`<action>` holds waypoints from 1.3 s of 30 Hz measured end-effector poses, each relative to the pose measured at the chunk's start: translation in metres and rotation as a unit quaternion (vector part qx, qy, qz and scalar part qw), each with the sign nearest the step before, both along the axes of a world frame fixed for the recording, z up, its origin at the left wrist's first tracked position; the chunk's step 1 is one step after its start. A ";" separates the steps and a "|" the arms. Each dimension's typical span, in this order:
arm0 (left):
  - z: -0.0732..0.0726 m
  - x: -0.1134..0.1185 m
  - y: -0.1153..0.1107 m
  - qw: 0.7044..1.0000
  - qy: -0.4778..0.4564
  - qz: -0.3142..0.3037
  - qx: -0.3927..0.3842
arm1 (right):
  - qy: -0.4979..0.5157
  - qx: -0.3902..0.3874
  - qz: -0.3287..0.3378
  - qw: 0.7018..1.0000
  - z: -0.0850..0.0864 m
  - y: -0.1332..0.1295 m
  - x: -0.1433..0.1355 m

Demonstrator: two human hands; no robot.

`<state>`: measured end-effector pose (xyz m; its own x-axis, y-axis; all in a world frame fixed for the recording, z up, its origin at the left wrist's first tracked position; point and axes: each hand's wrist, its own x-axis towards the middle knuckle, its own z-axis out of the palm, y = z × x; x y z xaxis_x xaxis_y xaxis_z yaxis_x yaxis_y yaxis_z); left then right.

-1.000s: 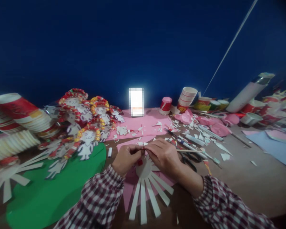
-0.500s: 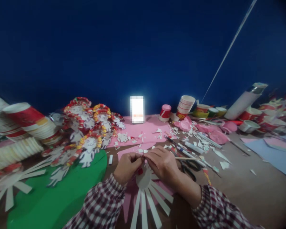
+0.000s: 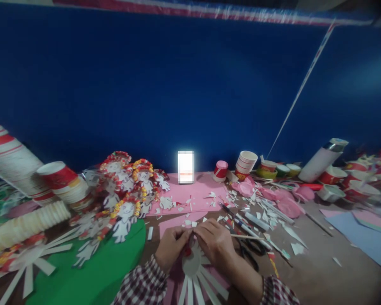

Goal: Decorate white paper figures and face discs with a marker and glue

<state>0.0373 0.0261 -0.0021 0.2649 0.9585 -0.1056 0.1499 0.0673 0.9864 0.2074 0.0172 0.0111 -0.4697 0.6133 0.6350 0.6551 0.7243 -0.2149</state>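
Note:
A paper cup cut into white strips is spread out like a sun below my hands, with a small red patch near its upper edge. My left hand pinches at the top of this piece, thumb and forefinger together. Against its fingertips, my right hand is also closed in a pinch. Both seem to hold a strip of the cut cup, though the fingers hide most of it. Pink paper lies beneath. A thin wooden stick reaches out beside my right hand.
Decorated paper figures and green card lie left, near stacked cups. Black-handled scissors, pens and white scraps are at the right. A glowing white rectangle stands at the back, before a blue wall.
The camera view has tilted up, so everything sits lower in the picture. My hands remain together at the top of the cut cup, with little change in their pose.

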 end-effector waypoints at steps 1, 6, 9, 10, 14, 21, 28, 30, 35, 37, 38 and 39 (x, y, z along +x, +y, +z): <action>-0.001 0.000 0.000 1.000 0.003 0.001 -0.002 | -0.001 -0.005 0.001 1.000 -0.001 0.001 0.000; -0.006 0.000 0.002 1.000 0.014 0.020 -0.007 | 0.003 0.006 0.007 1.000 -0.001 0.001 0.000; -0.008 0.000 0.002 1.000 0.019 0.022 0.000 | 0.007 0.001 0.009 1.000 0.001 0.001 0.000; -0.008 0.000 0.002 1.000 0.021 0.022 0.001 | 0.010 0.000 0.009 1.000 0.002 0.001 0.000; -0.005 0.000 0.000 1.000 0.013 0.026 0.011 | 0.028 0.004 0.011 1.000 0.002 -0.001 0.000; 0.004 0.002 0.000 0.999 -0.003 0.025 0.035 | 0.043 0.012 0.007 0.999 0.008 -0.002 0.000; 0.006 0.003 -0.002 0.998 -0.031 0.026 0.050 | 0.033 0.012 0.006 0.999 0.009 -0.002 0.002; 0.005 0.003 -0.002 0.998 -0.031 0.027 0.048 | 0.037 0.006 0.000 0.999 0.009 -0.002 0.003; 0.002 0.000 -0.001 0.997 -0.023 0.036 0.058 | 0.032 -0.016 -0.016 0.999 0.008 -0.003 0.004; 0.002 -0.001 0.000 0.997 -0.007 0.030 0.069 | 0.028 -0.012 -0.010 0.999 0.007 -0.003 0.005; 0.002 -0.001 0.000 0.997 0.000 0.029 0.077 | 0.026 -0.011 -0.004 1.000 0.006 -0.003 0.005; 0.003 -0.001 0.000 0.996 0.003 0.028 0.082 | 0.025 -0.009 0.000 1.000 0.005 -0.003 0.005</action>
